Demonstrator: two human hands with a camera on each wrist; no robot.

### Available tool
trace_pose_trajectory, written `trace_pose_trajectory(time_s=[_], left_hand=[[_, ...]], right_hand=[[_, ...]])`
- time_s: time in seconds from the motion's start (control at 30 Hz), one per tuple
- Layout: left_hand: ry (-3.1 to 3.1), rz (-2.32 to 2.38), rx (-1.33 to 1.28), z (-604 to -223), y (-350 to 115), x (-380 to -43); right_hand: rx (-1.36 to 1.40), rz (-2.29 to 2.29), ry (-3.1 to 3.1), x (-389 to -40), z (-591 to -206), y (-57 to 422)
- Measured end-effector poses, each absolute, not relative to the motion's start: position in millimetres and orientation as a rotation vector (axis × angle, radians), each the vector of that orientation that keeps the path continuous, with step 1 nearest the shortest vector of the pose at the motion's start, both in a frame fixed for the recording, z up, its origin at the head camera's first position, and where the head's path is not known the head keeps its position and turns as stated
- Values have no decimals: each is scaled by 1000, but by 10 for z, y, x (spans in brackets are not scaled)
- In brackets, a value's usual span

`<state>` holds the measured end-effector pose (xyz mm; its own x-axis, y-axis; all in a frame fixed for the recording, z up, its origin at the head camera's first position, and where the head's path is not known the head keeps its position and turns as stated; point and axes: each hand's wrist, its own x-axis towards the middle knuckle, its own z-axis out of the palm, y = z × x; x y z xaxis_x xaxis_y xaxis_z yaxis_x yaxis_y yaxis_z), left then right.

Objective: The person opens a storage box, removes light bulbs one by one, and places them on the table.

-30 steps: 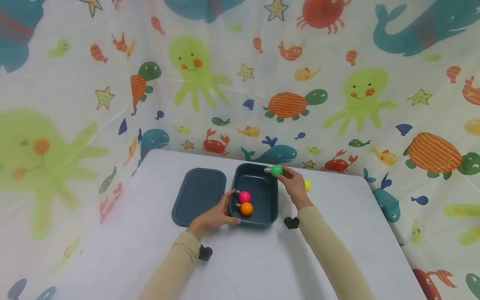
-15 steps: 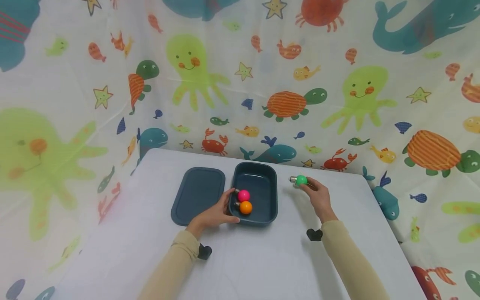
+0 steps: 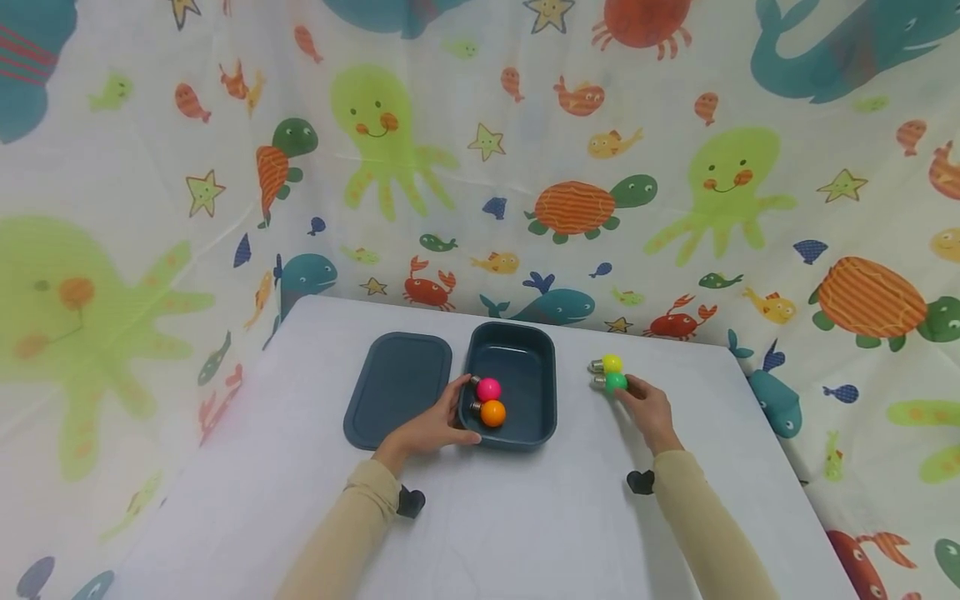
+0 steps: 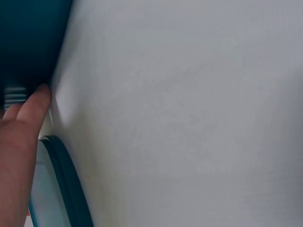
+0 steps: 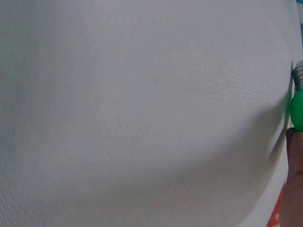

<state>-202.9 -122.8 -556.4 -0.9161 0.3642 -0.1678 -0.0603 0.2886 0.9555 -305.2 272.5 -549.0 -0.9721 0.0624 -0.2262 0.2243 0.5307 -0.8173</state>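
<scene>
In the head view, my right hand (image 3: 649, 412) pinches a green light bulb (image 3: 616, 382) by its round end, low at the right of the table. The green bulb (image 5: 297, 109) shows at the right wrist view's edge, its metal screw base pointing away from the fingers. Right behind it lies a yellow bulb (image 3: 612, 363). My left hand (image 3: 429, 428) holds the near left corner of a dark blue box (image 3: 545, 392), thumb along the front and fingers at the left wall. Inside the box, a pink bulb (image 3: 489, 389) and an orange bulb (image 3: 492, 413) lie side by side.
A flat dark blue lid (image 3: 397, 387) lies left of the box on the white-covered table (image 3: 517, 517). A curtain (image 3: 465, 183) printed with sea animals hangs behind the table and along its sides.
The right hand has carried the green bulb from over the box's far right corner rightward and down beside the yellow bulb. The left hand stays on the box.
</scene>
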Motion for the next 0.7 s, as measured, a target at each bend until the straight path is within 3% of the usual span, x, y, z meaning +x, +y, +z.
trace_pose_trajectory(time_s=[0.7], left_hand=[[2218,1669,245,-5568,-1176,-1960]], right_hand=[[208,-1437,2666,-3080,-5410,2781]])
